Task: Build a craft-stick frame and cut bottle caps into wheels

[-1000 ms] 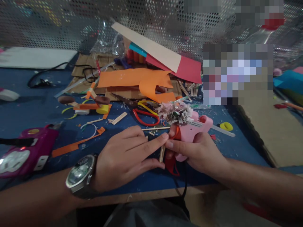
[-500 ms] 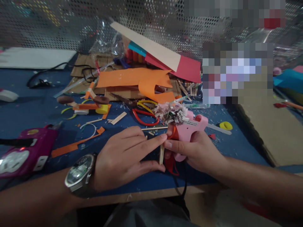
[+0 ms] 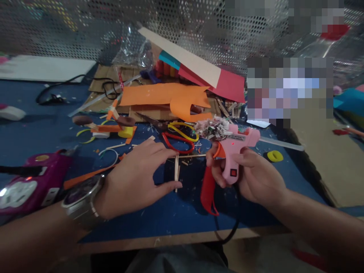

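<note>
My left hand [image 3: 142,174] pinches a short piece made of thin wooden sticks [image 3: 176,171] upright between thumb and forefinger, low over the blue table. My right hand [image 3: 244,167] is wrapped round the handle of a pink glue gun [image 3: 236,151], with fingers at its orange trigger. A clear glue stick [image 3: 281,143] juts out of the gun's back, and shredded bits [image 3: 213,129] cling to its nozzle. Below the trigger hand lies a red strip-like thing [image 3: 208,191]. Another thin wooden stick [image 3: 193,156] lies behind the pinched piece.
Scissors with red and yellow handles [image 3: 179,138] lie beyond my hands. Orange paper [image 3: 159,94] and cardboard stand farther back. At left are a purple power strip [image 3: 40,178] and a small paper-and-stick model [image 3: 108,129]. A yellow ring [image 3: 275,156] lies right of the gun.
My right hand has drawn the glue gun right, away from the sticks, and now its handle and red switch show. My left hand has shifted left with the sticks still pinched.
</note>
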The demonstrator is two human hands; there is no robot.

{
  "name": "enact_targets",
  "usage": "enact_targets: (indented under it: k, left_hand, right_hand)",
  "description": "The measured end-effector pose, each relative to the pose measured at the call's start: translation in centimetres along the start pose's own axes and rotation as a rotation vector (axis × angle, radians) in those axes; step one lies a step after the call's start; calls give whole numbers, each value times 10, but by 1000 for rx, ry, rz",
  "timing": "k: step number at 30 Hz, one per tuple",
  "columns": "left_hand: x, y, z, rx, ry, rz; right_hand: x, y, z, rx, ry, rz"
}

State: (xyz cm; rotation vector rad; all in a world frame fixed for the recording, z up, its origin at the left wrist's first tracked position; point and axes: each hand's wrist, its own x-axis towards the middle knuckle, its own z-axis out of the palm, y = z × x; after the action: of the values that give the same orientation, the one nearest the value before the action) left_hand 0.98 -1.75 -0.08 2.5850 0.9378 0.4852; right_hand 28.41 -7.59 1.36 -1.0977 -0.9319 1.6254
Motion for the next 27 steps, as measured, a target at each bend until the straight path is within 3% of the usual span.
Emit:
enact_targets:
  k: [11,15,21,27]
  left_hand:
    - [0,-5,-12,116,-139,-13]
    - [-2,-4,-13,104,-159,-35]
    - [-3,-4,-16,13,-208,-40]
    - [-2,-7,-18,-6,-208,-45]
  right_hand:
    - [-2,7,-6,-116,112,-137]
    - [0,10,-11,-133,88,-153]
    - [6,16,-21,-146,29,-291]
    - [5,19,-29,-144,-38,-282]
